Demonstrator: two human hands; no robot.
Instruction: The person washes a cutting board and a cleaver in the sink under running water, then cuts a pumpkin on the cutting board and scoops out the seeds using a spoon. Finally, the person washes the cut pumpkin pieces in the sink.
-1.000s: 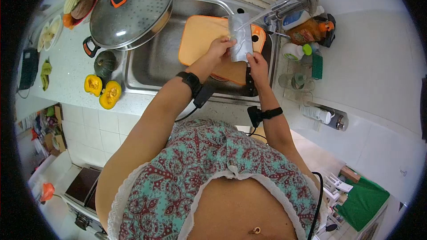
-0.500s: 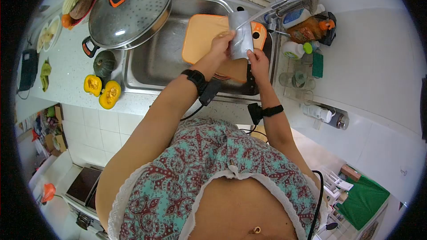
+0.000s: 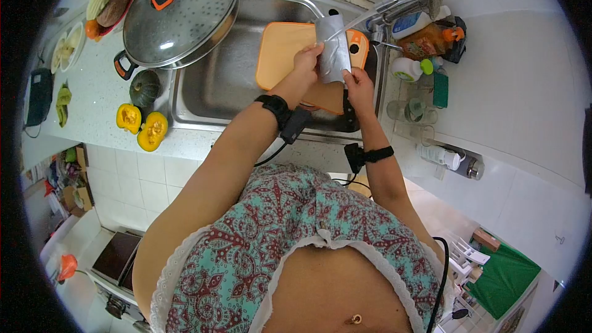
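Note:
Over the sink, a wide-bladed cleaver (image 3: pixel 333 46) lies in the stream of water (image 3: pixel 353 21) from the tap. My right hand (image 3: pixel 359 91) is closed at its lower right corner, and the handle is hidden in the grip. At the blade's left edge, my left hand (image 3: pixel 305 65) is closed, its thumb against the metal; its other fingers are mostly hidden. Beneath the cleaver, an orange-rimmed cutting board (image 3: pixel 280 52) rests in the sink. A brown flat piece (image 3: pixel 324 97) with a black, holed end lies below the blade.
A large lidded pan (image 3: pixel 185 21) overlaps the left of the steel sink (image 3: pixel 206 95). Pumpkin halves (image 3: pixel 152 131) and a whole green pumpkin (image 3: pixel 145 88) sit on the left counter. Bottles (image 3: pixel 425 40), a green sponge (image 3: pixel 440 89) and glass jars (image 3: pixel 414 111) stand to the right.
The cleaver's blade has turned slightly, showing a flatter, wider face. My left hand has shifted a little down and left along its edge. The cutting board has slid slightly right.

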